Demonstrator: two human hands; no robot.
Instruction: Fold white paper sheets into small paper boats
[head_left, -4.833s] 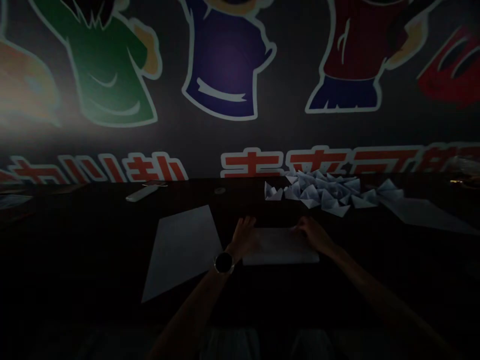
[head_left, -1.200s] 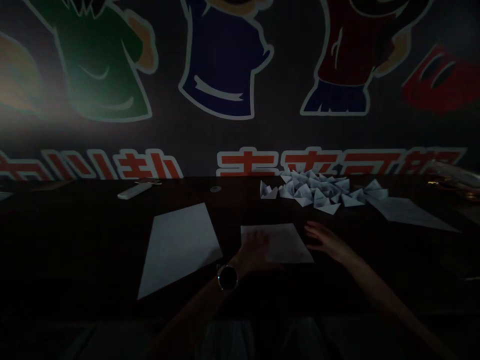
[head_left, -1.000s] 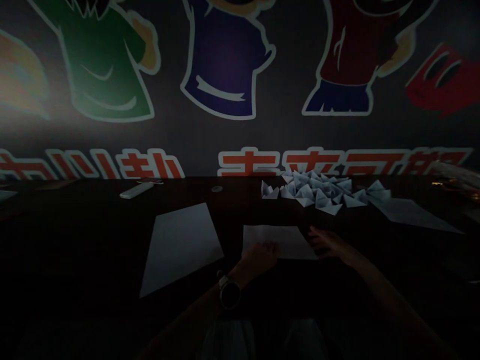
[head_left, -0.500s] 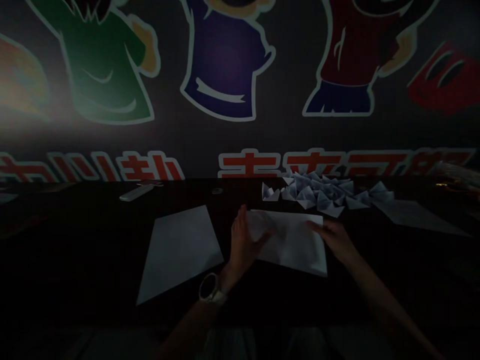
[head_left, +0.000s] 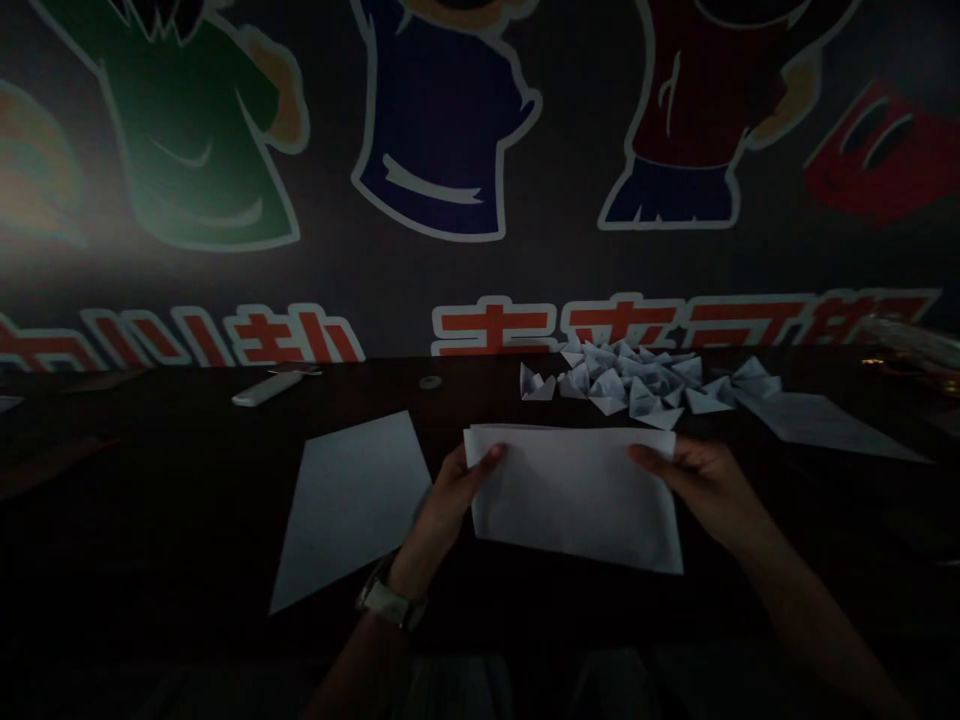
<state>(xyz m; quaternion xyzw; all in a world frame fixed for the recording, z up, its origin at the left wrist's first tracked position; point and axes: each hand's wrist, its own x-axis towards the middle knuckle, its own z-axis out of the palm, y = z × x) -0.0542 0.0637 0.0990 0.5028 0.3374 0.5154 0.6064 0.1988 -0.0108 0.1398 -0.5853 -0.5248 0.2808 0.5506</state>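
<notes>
A white sheet of paper [head_left: 574, 500], folded over with its doubled edge showing at the top, is held up between both hands. My left hand [head_left: 448, 497] grips its upper left corner, thumb on the front and fingers behind. My right hand [head_left: 705, 487] pinches the upper right corner the same way. On the table to the left lies a flat white sheet [head_left: 352, 505], partly covered by my left hand and wrist. Behind the held paper sits a pile of folded paper boats [head_left: 630, 380], with one paper boat [head_left: 537, 384] at its left end.
Another flat sheet [head_left: 832, 425] lies right of the pile. A white-handled tool [head_left: 268, 388] and a small round object [head_left: 430, 382] rest near the back of the dark table [head_left: 187, 560]. A painted wall [head_left: 330, 270] rises behind. Something clear and shiny [head_left: 919, 345] is at far right.
My left hand moved from lying open against the paper to gripping its left corner. The folded sheet is now lifted nearer and faces me, with my right hand slightly further right.
</notes>
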